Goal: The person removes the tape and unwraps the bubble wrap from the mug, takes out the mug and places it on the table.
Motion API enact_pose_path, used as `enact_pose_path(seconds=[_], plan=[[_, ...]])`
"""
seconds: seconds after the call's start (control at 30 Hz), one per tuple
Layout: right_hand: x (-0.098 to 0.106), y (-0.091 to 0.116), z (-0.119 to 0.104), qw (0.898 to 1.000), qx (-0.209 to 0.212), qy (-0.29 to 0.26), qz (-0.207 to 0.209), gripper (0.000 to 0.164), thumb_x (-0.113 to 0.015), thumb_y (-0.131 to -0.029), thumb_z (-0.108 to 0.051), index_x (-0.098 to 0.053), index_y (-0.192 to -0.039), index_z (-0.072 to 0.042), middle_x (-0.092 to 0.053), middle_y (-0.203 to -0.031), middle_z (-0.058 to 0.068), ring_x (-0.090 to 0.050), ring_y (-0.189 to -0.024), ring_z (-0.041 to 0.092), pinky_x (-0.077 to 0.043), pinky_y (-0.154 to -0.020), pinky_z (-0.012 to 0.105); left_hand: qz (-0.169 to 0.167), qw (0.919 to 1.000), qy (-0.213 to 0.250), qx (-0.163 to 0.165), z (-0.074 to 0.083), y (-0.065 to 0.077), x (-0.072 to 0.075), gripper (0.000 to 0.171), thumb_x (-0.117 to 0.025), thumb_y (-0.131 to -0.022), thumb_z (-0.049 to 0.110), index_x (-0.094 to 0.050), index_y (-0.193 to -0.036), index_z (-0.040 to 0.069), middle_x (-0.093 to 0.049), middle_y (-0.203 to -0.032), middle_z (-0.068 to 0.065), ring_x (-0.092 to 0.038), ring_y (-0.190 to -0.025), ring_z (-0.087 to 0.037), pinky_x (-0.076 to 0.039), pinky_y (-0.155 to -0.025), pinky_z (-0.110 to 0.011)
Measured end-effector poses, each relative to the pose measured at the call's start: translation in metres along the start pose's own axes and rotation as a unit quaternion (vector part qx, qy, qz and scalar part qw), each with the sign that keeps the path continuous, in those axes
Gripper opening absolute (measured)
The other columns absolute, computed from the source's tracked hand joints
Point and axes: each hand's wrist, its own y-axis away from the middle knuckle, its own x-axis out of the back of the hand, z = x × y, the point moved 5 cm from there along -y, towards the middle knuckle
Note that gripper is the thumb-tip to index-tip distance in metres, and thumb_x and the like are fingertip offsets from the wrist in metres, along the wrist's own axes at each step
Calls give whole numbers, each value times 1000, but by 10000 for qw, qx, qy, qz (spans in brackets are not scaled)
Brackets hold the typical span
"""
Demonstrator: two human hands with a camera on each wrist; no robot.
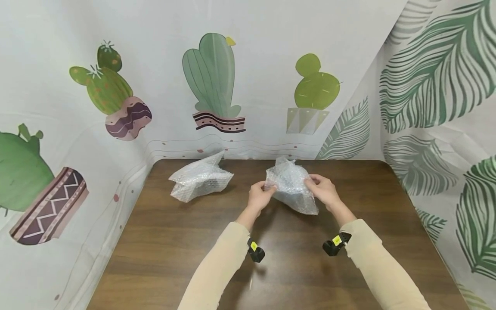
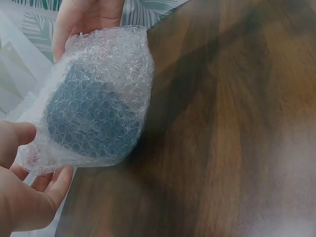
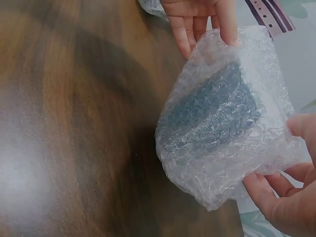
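Note:
Between both hands is a bubble-wrap package, its clear wrap creased around a dark blue-grey object whose kind the wrap hides. My left hand pinches the left edge, thumb on the near face and fingers behind. On the opposite edge, my right hand grips the wrap, its thumb on one side and fingers curled under the other. Shadows of the package and hands fall on the wooden table. A second bubble-wrapped package lies to the left, untouched, with something dark showing through its wrap.
The brown tabletop reaches back to a white cloth backdrop printed with cacti and leaves. Black wrist cameras sit below both sleeve cuffs. The table's far edge runs just behind the two packages.

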Motion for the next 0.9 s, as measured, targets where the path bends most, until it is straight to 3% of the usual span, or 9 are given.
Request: enact_pose_path(seconds=[0.3, 0.6, 0.9], plan=[[-12, 12, -6, 9999, 81, 147, -33, 53, -50, -92, -33, -46, -131, 3, -53, -121, 24, -52, -109, 34, -46, -88, 44, 39, 9998, 171, -100, -12, 12, 14, 24, -69, -80, 28, -69, -98, 12, -66, -88, -1, -58, -80, -13, -49, -69, -26], [-24, 23, -10, 9998, 100, 159, -61, 52, -53, -91, -33, -49, -129, 1, -56, -117, 23, -55, -104, 32, -47, -86, 42, -124, 9995, 235, -189, -21, 19, 27, 24, -69, -80, 26, -69, -98, 10, -66, -87, -1, -57, -78, -10, -48, -68, -25], [-38, 34, -14, 9988, 171, -330, -324, 52, -54, -91, -29, -46, -129, 5, -55, -116, 26, -64, -87, 27, -55, -76, 36, -123, 9993, 127, -330, -24, 29, 44, 23, -69, -80, 24, -69, -98, 10, -67, -88, -3, -57, -77, -11, -48, -69, -25]])
